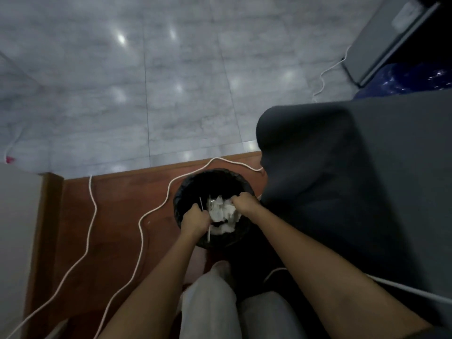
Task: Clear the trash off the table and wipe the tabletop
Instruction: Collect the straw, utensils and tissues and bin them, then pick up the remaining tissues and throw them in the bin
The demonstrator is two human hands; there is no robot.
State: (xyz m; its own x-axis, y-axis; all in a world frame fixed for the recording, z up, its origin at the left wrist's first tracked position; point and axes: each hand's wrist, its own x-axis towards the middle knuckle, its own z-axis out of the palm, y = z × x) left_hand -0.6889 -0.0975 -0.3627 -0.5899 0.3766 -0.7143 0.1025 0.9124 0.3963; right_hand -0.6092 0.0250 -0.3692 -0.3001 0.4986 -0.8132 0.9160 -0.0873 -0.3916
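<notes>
A round black trash bin point(189, 192) lined with a black bag stands on the brown floor strip below me. Crumpled white paper trash point(223, 211) lies inside it. Both my hands reach down into the bin's mouth. My left hand point(195, 221) is closed around thin white sticks, which poke out above and below the fist. My right hand point(245, 201) is closed on the upper right edge of the white paper. The table is out of view.
A dark grey sofa point(354, 179) fills the right side, touching the bin. White cables point(151, 211) snake over the brown floor left of the bin. Grey tiles point(146, 94) lie beyond. A pale cabinet side point(14, 228) stands at the left. My legs in light trousers point(215, 302) are below.
</notes>
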